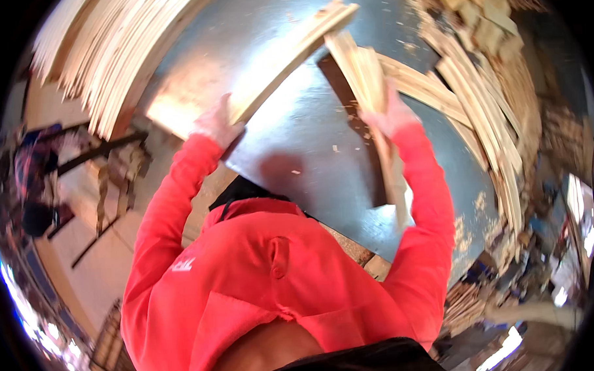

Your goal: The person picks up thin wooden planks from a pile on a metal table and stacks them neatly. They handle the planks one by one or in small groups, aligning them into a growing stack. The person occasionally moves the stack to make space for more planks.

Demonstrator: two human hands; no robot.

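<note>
My left hand (pixel 215 123) grips the near end of a long pale wooden board (pixel 292 55) that slants up to the right over a shiny metal table (pixel 308 139). My right hand (pixel 391 113) holds a bundle of thin wooden slats (pixel 362 72), which runs from the top middle down toward me. The far ends of the board and the slats meet near the top. Both arms wear red sleeves.
A large stack of pale boards (pixel 109 55) lies at the upper left. More curved-looking slats and wood offcuts (pixel 483 94) pile along the table's right side. A dark frame stands on the floor (pixel 106 166) at left.
</note>
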